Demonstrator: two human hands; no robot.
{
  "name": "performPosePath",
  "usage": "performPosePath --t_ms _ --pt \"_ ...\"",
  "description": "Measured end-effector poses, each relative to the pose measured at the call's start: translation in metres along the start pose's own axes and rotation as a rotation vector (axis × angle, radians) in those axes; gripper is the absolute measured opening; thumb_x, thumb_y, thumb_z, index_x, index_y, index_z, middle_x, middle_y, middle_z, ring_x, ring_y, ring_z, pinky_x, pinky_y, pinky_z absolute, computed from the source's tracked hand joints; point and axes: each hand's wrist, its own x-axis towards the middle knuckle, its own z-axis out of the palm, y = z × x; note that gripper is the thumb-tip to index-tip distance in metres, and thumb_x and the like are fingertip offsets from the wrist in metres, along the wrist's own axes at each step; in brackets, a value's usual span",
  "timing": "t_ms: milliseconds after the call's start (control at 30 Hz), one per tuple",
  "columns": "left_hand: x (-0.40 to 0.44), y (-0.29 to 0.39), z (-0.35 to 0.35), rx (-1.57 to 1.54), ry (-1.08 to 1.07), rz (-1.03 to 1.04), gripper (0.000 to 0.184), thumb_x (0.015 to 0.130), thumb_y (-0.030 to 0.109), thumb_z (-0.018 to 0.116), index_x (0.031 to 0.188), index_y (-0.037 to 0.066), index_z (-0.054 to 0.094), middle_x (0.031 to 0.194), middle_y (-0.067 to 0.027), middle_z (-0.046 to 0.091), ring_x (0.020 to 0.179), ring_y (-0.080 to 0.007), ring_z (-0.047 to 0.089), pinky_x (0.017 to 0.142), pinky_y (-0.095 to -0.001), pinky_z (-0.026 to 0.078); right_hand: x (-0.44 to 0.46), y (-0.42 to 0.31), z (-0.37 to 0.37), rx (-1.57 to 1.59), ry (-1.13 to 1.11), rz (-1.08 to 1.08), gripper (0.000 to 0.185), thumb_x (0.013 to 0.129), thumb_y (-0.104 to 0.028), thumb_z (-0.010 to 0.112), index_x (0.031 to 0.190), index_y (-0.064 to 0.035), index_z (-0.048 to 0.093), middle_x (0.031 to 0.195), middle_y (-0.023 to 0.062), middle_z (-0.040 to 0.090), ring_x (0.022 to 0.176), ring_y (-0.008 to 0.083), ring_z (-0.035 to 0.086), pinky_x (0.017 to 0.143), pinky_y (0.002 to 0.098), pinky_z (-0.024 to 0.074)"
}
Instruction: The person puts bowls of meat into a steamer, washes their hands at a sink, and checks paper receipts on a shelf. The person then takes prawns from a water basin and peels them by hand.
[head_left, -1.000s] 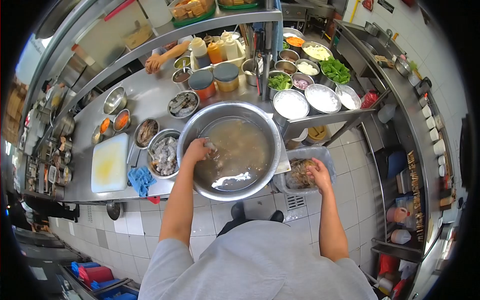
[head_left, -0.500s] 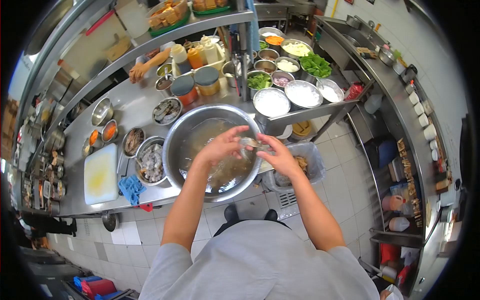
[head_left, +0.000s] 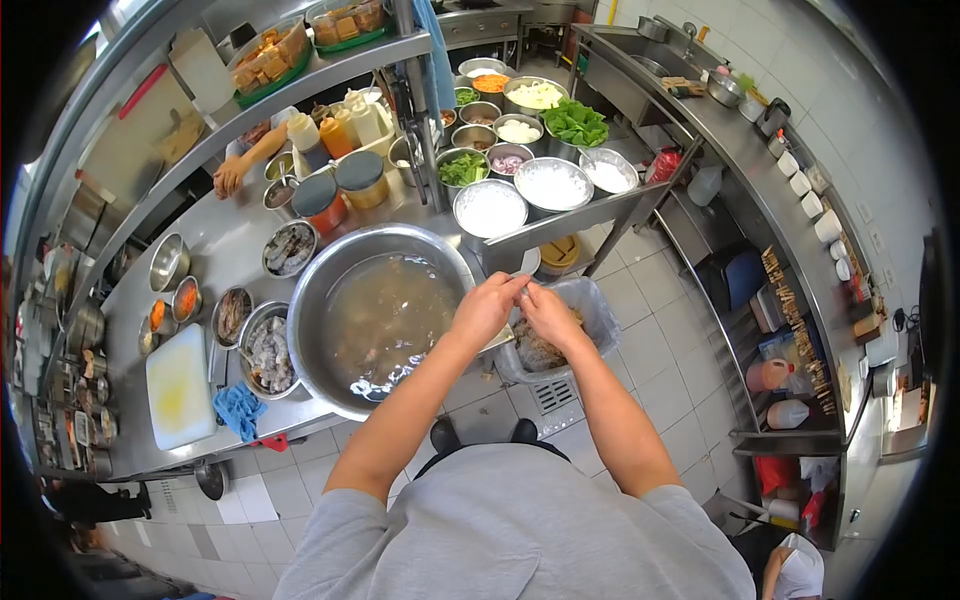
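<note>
My left hand (head_left: 485, 308) and my right hand (head_left: 549, 316) meet fingertip to fingertip by the right rim of a large metal basin (head_left: 305, 345). Both are closed, and whatever sits between their fingers is hidden. Murky water (head_left: 385, 315) fills the basin. Under my right hand is a lined bin (head_left: 600, 318) with brownish shells (head_left: 535, 350) inside. Left of the basin stand a bowl of grey peeled shrimp (head_left: 268, 355), a smaller bowl with brownish pieces (head_left: 233, 315) and a bowl of dark grey shrimp (head_left: 290, 249).
A cutting board (head_left: 181, 388) and blue cloth (head_left: 238, 411) lie on the counter's left. Bowls of white powder (head_left: 490, 208) and leafy greens (head_left: 575, 123) stand beyond the basin. Another person's hands (head_left: 229, 177) rest across the counter. A person in white (head_left: 800, 570) is at lower right.
My left hand has come out of the basin and my right hand up from the bin; they now touch near the rim. The view has shifted right, and a person has appeared at lower right.
</note>
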Motion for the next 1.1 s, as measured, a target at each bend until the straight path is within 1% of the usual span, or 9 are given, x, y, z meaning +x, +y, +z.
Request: performPosePath --t_ms 333,533,567,600,700,767,800,900,1100 --pt "0.01 0.006 0.028 -0.13 -0.04 -0.12 0.04 0.085 0.005 0.056 0.125 0.003 0.058 0.109 -0.022 0.066 0.096 -0.0415 0.063 0.084 -0.0467 0.051 -0.002 -0.001 -0.016 -0.158 0.079 -0.02 0.028 0.095 -0.025 0.044 0.094 -0.0008 0.057 0.094 0.0245 0.064 0.091 0.0445 0.059 0.077 0.0528 0.0457" --pt "0.016 -0.013 0.027 -0.187 -0.294 -0.106 0.045 0.087 0.005 0.052 0.131 0.001 0.052 0.104 -0.0171 0.069 0.084 -0.0295 0.069 0.075 -0.0376 0.053 -0.007 0.009 -0.026 -0.186 0.101 0.04 0.026 0.093 -0.022 0.041 0.091 0.0001 0.056 0.088 0.0243 0.062 0.084 0.0443 0.059 0.075 0.0516 0.0464" --pt "0.017 -0.007 0.018 -0.486 -0.381 -0.24 0.047 0.087 0.005 0.052 0.134 0.002 0.049 0.103 -0.0135 0.069 0.078 -0.0229 0.067 0.07 -0.033 0.052 -0.005 0.017 -0.026 -0.185 0.101 0.039 0.026 0.093 -0.022 0.041 0.091 0.0001 0.056 0.088 0.0243 0.062 0.084 0.0443 0.059 0.075 0.0516 0.0464" --pt "0.018 -0.004 0.013 -0.787 -0.465 -0.372 0.05 0.088 0.005 0.051 0.138 0.003 0.045 0.101 -0.0098 0.069 0.073 -0.0163 0.065 0.066 -0.0285 0.051 0.0 0.031 -0.025 -0.033 0.161 0.057 0.026 0.093 -0.021 0.042 0.09 -0.0005 0.056 0.083 0.0206 0.061 0.076 0.0383 0.059 0.071 0.0469 0.0472" --pt "0.018 0.001 0.009 -1.058 -0.474 -0.448 0.05 0.091 0.005 0.052 0.14 0.006 0.043 0.102 -0.0053 0.066 0.07 -0.0103 0.06 0.063 -0.0234 0.048 0.007 0.052 -0.037 0.312 0.231 0.153 0.025 0.094 -0.021 0.043 0.087 -0.0021 0.057 0.076 0.0118 0.06 0.068 0.0244 0.056 0.065 0.0361 0.0468" --pt "0.019 0.005 0.011 -1.162 -0.429 -0.462 0.045 0.093 0.006 0.053 0.137 0.007 0.046 0.103 -0.005 0.066 0.074 -0.0108 0.06 0.065 -0.0237 0.049 0.005 0.053 -0.047 0.611 0.225 0.223 0.019 0.094 -0.017 0.045 0.089 -0.0049 0.06 0.075 0.0019 0.057 0.071 0.0093 0.053 0.062 0.0243 0.0435" --pt "0.021 0.008 0.012 -1.267 -0.378 -0.476 0.04 0.094 0.007 0.053 0.134 0.008 0.049 0.104 -0.0047 0.065 0.077 -0.0113 0.061 0.066 -0.0241 0.05 0.004 0.051 -0.051 0.611 0.228 0.222 0.019 0.094 -0.017 0.045 0.089 -0.0049 0.06 0.075 0.0019 0.057 0.071 0.0093 0.053 0.062 0.0243 0.0435" --pt "0.024 0.019 0.012 -1.354 -0.243 -0.639 0.031 0.096 0.01 0.056 0.127 0.009 0.055 0.102 -0.0028 0.064 0.082 -0.0116 0.061 0.069 -0.0252 0.05 0.009 0.064 -0.057 0.557 0.327 0.142 0.013 0.09 -0.008 0.049 0.091 -0.0029 0.061 0.077 0.0035 0.059 0.072 0.0122 0.055 0.066 0.0268 0.0461" --pt "0.029 0.012 0.026 -1.286 -0.099 -0.579 0.026 0.093 0.009 0.062 0.118 0.009 0.058 0.096 -0.0002 0.063 0.084 -0.0121 0.061 0.071 -0.0261 0.049 0.013 0.089 -0.074 -0.045 0.537 -0.066 0.012 0.085 -0.005 0.06 0.094 -0.0009 0.066 0.093 0.0068 0.066 0.084 0.0152 0.061 0.08 0.0287 0.0491"
